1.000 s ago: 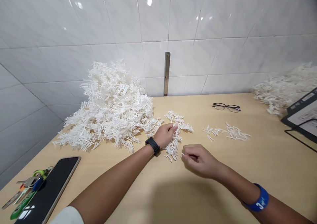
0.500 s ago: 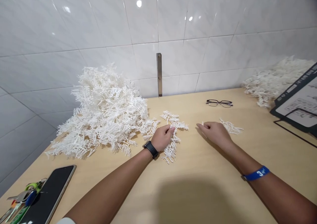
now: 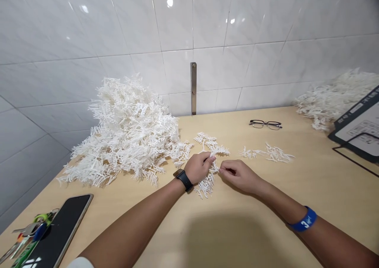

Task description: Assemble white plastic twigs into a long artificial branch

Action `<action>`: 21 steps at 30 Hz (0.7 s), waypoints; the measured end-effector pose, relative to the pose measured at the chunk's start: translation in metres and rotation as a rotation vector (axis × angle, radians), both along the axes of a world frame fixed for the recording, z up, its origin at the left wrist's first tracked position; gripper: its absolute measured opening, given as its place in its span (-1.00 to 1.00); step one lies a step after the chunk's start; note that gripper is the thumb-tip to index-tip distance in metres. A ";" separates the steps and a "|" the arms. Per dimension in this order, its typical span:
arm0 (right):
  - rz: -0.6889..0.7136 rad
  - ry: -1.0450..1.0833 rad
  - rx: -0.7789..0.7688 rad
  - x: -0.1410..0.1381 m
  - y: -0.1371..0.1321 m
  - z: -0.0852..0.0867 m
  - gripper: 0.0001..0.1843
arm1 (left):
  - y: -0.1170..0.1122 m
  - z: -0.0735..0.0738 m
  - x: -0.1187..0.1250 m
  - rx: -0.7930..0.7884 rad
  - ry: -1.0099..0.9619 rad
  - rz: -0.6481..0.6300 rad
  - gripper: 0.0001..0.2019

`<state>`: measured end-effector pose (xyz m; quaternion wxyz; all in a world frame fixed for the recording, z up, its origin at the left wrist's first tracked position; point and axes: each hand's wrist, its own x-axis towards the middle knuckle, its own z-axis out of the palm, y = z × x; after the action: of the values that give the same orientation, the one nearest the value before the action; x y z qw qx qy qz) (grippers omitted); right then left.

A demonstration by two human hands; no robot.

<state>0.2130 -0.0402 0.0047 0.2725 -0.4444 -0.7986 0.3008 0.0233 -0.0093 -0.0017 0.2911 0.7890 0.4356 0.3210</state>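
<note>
Head view, right hand (image 3: 240,176): was out by the loose white bits (image 3: 280,153) half a second ago, now back, fingertips pinching what looks like a tip of the white sprig (image 3: 214,168)
Left hand (image 3: 198,167): barely budged, thumb and fingers closed on that sprig
So: both hands seem to be on one piece now, one steadying, I'd guess
Sprig: skinny, branchy, kinda coral-like; mid desk (image 3: 160,228), between the big heap (image 3: 133,134) near the left edge and those bits
</note>
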 end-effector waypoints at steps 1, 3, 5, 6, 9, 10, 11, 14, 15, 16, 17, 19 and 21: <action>0.013 0.019 -0.015 0.000 -0.002 0.000 -0.66 | 0.001 0.000 -0.001 0.002 -0.001 0.003 -0.62; 0.054 0.059 -0.046 -0.001 -0.007 0.000 -0.65 | 0.005 0.000 -0.003 -0.003 -0.008 0.040 -0.62; 0.087 0.089 -0.061 -0.004 -0.011 0.001 -0.65 | 0.009 0.000 -0.005 -0.027 -0.026 0.112 -0.62; 0.079 0.096 -0.056 -0.004 -0.012 0.001 -0.65 | 0.010 0.000 -0.005 -0.037 -0.036 0.132 -0.63; -0.100 0.096 -0.007 -0.001 -0.007 0.002 -0.67 | 0.009 0.000 -0.006 -0.053 -0.050 0.080 -0.63; -0.202 0.087 0.007 0.003 -0.003 0.003 -0.68 | 0.008 0.000 -0.005 -0.054 -0.048 0.060 -0.62; -0.312 0.065 0.020 0.008 0.002 0.003 -0.67 | 0.007 0.000 -0.005 -0.056 -0.045 0.048 -0.62; -0.600 -0.079 0.052 0.029 0.017 0.004 -0.64 | 0.006 -0.002 -0.004 -0.062 -0.047 0.047 -0.60; -0.663 -0.124 0.057 0.035 0.021 0.004 -0.62 | 0.006 -0.002 -0.004 -0.063 -0.051 0.048 -0.60; -0.705 -0.151 0.060 0.040 0.023 0.003 -0.60 | 0.006 -0.003 -0.004 -0.065 -0.054 0.049 -0.60; -0.727 -0.155 0.064 0.043 0.024 0.003 -0.58 | 0.007 -0.003 -0.004 -0.066 -0.056 0.047 -0.59; -0.698 -0.098 0.082 0.041 0.022 0.003 -0.53 | 0.006 -0.003 -0.004 -0.072 -0.066 0.031 -0.59; -0.536 -0.003 0.084 0.031 0.017 0.005 -0.56 | 0.005 -0.002 -0.004 -0.082 -0.088 -0.001 -0.58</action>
<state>0.2441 -0.0237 0.0096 0.3594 -0.6288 -0.6645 0.1836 0.0193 -0.0041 -0.0038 0.3422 0.7615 0.4348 0.3374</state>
